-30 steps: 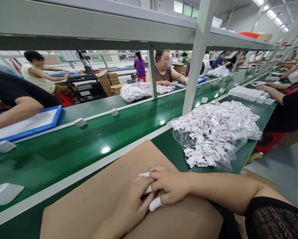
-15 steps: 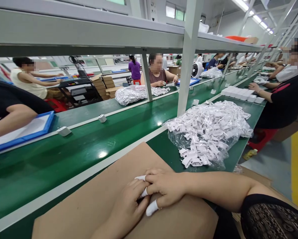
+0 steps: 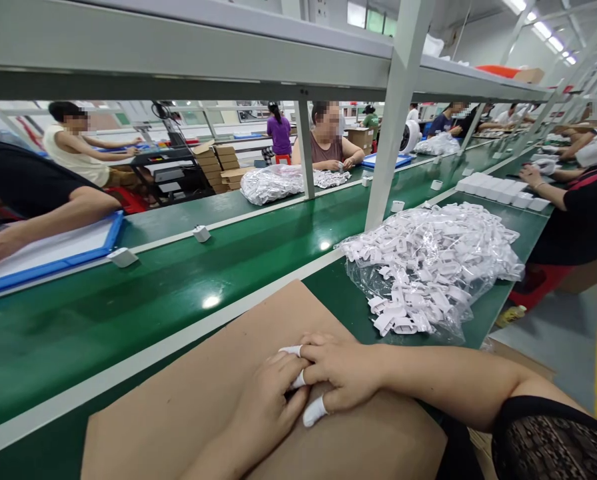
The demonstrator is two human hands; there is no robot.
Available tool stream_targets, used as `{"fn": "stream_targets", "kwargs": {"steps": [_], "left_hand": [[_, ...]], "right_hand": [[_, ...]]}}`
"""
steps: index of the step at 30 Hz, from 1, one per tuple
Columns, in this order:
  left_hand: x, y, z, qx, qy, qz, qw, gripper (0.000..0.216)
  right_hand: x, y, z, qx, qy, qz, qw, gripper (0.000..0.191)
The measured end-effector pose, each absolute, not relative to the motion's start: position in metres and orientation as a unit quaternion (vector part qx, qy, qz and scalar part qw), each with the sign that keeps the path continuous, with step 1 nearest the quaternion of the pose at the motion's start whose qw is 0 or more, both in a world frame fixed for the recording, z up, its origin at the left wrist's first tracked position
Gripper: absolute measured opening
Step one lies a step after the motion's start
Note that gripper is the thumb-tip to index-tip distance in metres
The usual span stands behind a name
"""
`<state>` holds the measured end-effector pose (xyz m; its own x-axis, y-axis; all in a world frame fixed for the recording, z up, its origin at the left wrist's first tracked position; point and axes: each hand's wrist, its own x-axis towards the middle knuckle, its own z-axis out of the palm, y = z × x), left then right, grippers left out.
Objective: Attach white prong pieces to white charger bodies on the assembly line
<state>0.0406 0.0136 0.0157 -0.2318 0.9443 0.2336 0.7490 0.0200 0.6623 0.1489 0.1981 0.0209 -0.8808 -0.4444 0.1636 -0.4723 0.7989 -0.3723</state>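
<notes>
My left hand (image 3: 271, 397) rests on a sheet of brown cardboard (image 3: 198, 373), its fingers loosely bent and its thumb apart. Touching it from the right is my right hand (image 3: 346, 370), with its fingers spread and white finger cots (image 3: 314, 411) on the thumb and two fingers. The right fingertips lie against the left fingers, and no part shows in either hand. Beyond my right forearm, a clear plastic bag (image 3: 358, 283) lies open under a heap of white plastic housings (image 3: 433, 260).
A green conveyor belt (image 3: 153, 293) runs past the cardboard, carrying small white adapters (image 3: 201, 233). An upright post (image 3: 398, 113) supports the overhead shelf (image 3: 178, 53). Rows of white boxes (image 3: 498, 190) stand near a co-worker at right. A blue-rimmed tray (image 3: 78, 257) sits across the belt at left.
The view has swung slightly left, so the scene sits further right. My hands keep their pose on the cardboard. The co-worker's arm at far left has moved over the blue-rimmed tray.
</notes>
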Motion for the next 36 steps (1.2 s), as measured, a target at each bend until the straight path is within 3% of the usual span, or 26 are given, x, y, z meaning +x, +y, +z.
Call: {"fn": "stream_targets", "kwargs": {"steps": [36], "left_hand": [[0.0403, 0.0126, 0.0144, 0.601, 0.704, 0.347, 0.151, 0.019]], "right_hand": [[0.1483, 0.1979, 0.0260, 0.250, -0.948, 0.194, 0.012, 0.054]]}}
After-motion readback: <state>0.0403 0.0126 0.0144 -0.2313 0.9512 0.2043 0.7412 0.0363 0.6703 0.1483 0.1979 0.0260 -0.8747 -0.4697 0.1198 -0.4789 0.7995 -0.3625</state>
